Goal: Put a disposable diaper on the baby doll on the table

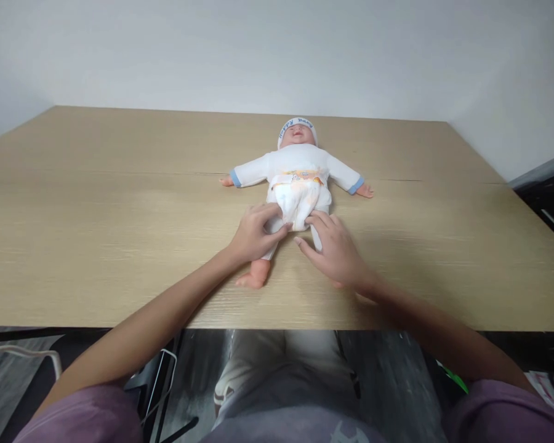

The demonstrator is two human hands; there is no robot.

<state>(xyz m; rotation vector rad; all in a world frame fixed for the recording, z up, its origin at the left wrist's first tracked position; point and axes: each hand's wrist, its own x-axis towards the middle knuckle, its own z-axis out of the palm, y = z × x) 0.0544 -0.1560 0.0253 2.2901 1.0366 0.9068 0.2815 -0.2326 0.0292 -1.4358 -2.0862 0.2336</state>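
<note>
Baby doll point(298, 157) face-up ahead of me, its diaper point(298, 200) between my left hand point(253, 235) and right hand point(336, 251), fingertips touching its edges; thumbs apart from fingers

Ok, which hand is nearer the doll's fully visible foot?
Left. The left hand is at the edge of the diaper on the same side as that foot; the right hand is at the opposite edge, farther away.

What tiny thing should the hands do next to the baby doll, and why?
Maybe gently smooth the diaper on the baby doll: its front looks wrinkled, and the left hand and right hand are at its two leg edges.
</note>
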